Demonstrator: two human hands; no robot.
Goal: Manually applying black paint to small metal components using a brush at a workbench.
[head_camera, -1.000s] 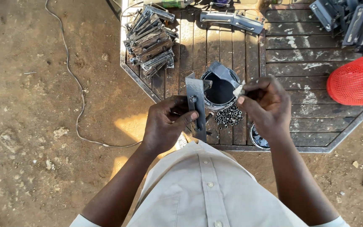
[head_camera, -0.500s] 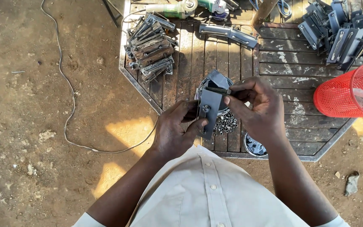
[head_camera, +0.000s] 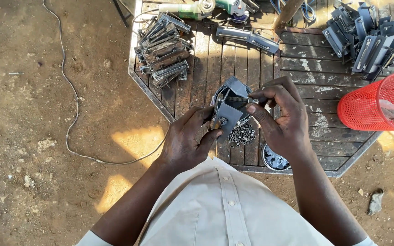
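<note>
Nearby, red basket (head_camera: 379, 107), bracket stacks (head_camera: 163, 48)

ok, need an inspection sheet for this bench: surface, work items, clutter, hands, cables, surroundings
Surface: octagonal slatted wooden table, worn and paint-stained, metal-edged.
Job's things: grey metal bracket with a bolt in it, held above the table; thin threaded rod at its top; loose pile of small dark nuts below.
Clutter: stack of metal brackets top left, a second heap top right, two joined pieces between them, red mesh basket, small round tin, angle grinder.
Hands: left hand grips the bracket; right hand pinches the threaded rod.
Cables: thin cord winding across the dirt.
Surroundings: bare dirt ground, sunlit patches.
</note>
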